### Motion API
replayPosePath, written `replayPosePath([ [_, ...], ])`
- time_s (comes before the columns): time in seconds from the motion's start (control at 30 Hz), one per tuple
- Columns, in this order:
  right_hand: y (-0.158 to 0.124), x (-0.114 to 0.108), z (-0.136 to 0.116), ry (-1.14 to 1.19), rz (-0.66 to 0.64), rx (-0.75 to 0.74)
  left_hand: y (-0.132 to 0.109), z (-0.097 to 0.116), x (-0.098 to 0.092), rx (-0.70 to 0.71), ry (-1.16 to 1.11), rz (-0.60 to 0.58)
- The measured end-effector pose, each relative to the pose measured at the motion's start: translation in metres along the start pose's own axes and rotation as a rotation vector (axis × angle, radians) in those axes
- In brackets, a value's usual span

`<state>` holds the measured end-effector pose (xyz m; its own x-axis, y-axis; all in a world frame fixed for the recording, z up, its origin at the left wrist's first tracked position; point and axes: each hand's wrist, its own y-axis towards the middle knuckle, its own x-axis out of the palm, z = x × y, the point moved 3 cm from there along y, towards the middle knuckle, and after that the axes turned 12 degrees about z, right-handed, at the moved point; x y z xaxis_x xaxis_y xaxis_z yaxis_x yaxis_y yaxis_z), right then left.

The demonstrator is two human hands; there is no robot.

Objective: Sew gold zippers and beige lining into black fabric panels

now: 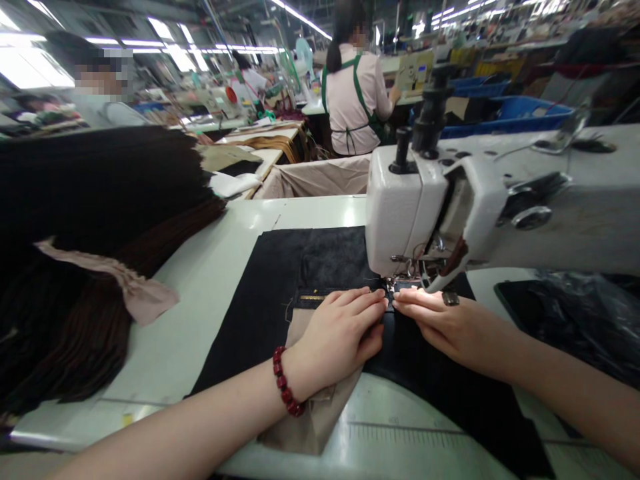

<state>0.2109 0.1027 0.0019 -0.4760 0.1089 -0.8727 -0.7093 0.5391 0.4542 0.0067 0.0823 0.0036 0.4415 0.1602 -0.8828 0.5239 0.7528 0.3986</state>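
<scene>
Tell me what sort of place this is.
Most likely a garment or bag sewing factory: an industrial sewing machine with a black fabric panel at its needle, a heap of dark cut pieces beside it, and a co-worker in a green apron among rows of workstations.

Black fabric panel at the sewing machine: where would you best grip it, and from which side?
Probably its near edge, coming from the person's side: the black fabric panel lies flat on the machine table, with its far part under the presser foot, so that loose near edge lifts most freely.
</scene>
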Motion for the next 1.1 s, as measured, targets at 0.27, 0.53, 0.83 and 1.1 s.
replayPosePath([
  [0.27,0.0,-0.001,-0.002,-0.056,-0.022,0.078,0.0,0.0,-0.001,0.003,-0.014,0.036],
  [0.53,0.001,-0.001,-0.001,-0.03,0.009,0.077,0.003,-0.001,-0.001,0.005,-0.018,0.029],
  [0.83,-0.001,0.003,0.005,-0.059,-0.035,0.098,0.005,-0.003,-0.001,-0.002,-0.021,0.02],
  [1.1,0.0,0.002,0.01,0.066,0.07,0.047,0.015,-0.011,0.0,0.015,-0.014,-0.008],
])
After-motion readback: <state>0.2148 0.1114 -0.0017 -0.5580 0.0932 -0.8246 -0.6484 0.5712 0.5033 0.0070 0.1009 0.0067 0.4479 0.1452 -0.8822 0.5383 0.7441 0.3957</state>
